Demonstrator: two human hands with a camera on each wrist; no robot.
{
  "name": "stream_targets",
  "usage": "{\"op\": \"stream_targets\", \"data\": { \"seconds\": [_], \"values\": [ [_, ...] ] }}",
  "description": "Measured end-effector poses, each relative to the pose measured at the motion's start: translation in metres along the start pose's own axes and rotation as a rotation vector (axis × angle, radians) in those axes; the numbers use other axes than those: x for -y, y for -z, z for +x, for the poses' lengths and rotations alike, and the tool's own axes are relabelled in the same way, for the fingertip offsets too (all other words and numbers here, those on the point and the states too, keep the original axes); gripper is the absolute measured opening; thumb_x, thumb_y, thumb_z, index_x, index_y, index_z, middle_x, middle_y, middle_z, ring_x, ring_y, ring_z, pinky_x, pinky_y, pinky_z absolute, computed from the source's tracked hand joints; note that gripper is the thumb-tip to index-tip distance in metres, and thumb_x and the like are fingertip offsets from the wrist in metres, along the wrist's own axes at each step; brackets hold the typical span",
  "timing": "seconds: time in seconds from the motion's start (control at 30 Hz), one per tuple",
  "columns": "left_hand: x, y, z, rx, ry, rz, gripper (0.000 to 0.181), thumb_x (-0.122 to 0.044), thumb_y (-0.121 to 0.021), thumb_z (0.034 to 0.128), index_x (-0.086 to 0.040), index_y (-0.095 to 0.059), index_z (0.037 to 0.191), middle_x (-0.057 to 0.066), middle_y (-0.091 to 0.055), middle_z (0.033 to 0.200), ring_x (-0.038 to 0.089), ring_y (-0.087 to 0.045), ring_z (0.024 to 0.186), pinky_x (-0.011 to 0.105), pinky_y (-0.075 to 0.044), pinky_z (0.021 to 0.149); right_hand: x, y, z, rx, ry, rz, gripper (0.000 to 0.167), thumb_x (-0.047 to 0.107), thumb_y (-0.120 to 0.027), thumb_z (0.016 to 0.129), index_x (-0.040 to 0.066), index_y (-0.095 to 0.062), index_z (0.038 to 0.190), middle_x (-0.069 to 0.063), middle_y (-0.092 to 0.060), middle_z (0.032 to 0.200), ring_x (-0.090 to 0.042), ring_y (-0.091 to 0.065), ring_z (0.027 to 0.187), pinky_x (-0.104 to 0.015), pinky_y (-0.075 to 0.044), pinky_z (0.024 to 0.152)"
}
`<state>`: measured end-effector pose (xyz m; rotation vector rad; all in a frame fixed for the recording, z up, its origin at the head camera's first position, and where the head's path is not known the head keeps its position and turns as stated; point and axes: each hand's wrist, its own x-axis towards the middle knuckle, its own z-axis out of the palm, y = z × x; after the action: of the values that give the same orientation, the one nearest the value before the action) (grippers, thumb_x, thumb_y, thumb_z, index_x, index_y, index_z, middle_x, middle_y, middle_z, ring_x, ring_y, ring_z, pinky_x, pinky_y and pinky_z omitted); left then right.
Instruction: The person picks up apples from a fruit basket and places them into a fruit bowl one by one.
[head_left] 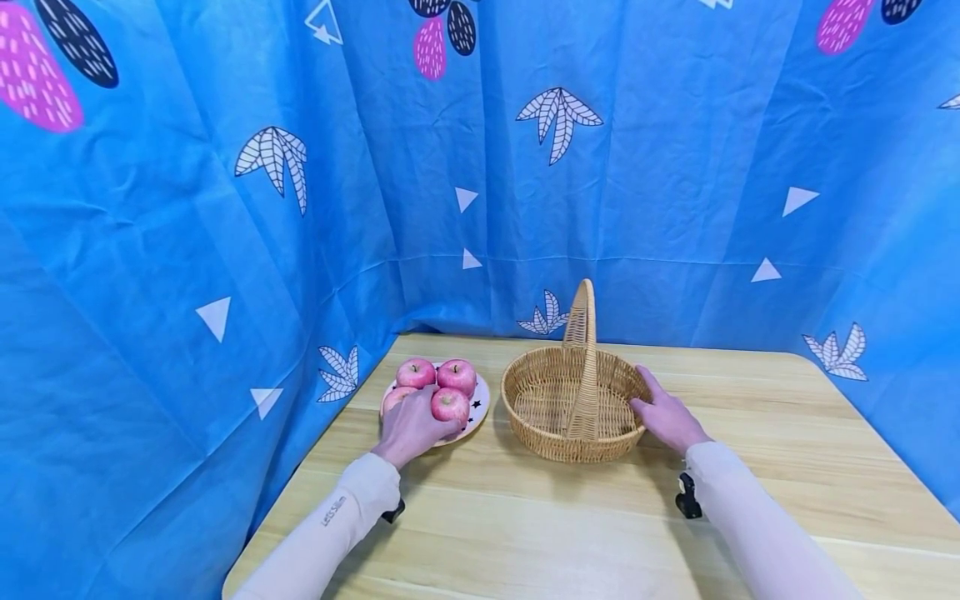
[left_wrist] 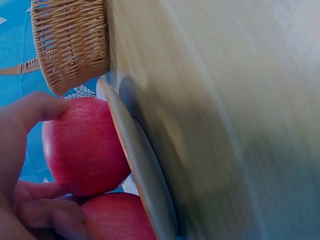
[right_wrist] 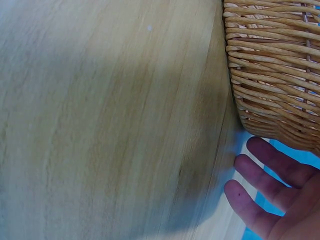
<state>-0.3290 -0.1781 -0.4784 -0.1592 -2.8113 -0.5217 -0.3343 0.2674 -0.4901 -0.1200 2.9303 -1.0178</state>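
My left hand (head_left: 417,425) grips a red apple (head_left: 450,406) at the right front of a white plate (head_left: 480,398) with black stars. Its thumb lies along one side of the apple in the left wrist view, and curled fingers (left_wrist: 45,212) reach round the other. Two more apples, one of them here (head_left: 416,372), sit behind, and another, partly hidden by the hand, is at the left. A wicker basket (head_left: 573,450) with a tall arched handle stands right of the plate. My right hand (head_left: 670,417) holds its right rim, thumb over the edge; three fingers (right_wrist: 265,180) extend loosely outside.
Plate and basket stand on a light wooden table (head_left: 540,533). A blue patterned curtain (head_left: 660,208) hangs behind the table and along its left side. The basket's handle (head_left: 585,375) rises well above its rim. Woven bottom and inner walls show inside the basket.
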Motion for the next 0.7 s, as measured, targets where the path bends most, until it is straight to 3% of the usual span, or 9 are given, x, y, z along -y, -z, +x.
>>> {"op": "stream_targets", "data": {
  "seconds": [0.33,0.7],
  "values": [
    [0.0029,0.0033,0.0026,0.064,-0.029,-0.014,0.053,-0.05,-0.074,0.0805,-0.023,-0.066,0.125,-0.004,-0.072,0.115,0.023,-0.06,0.101,0.046,-0.042,0.097,0.0009,-0.0015,0.0024,0.003,0.01,-0.003,0.075,0.047,-0.037,0.105,0.031,0.009,0.161,-0.039,-0.03,0.152,-0.064,-0.037,0.132,-0.077,-0.033,0.102],
    [0.0017,0.0081,0.0008,0.023,-0.055,-0.057,0.057,-0.043,-0.075,0.081,-0.017,-0.064,0.13,0.001,-0.07,0.122,0.023,-0.064,0.103,0.044,-0.049,0.097,0.0005,0.0017,-0.0034,0.017,0.021,-0.042,0.075,0.05,-0.035,0.105,0.026,0.007,0.162,-0.04,-0.032,0.15,-0.065,-0.041,0.129,-0.077,-0.038,0.096]
  ]
}}
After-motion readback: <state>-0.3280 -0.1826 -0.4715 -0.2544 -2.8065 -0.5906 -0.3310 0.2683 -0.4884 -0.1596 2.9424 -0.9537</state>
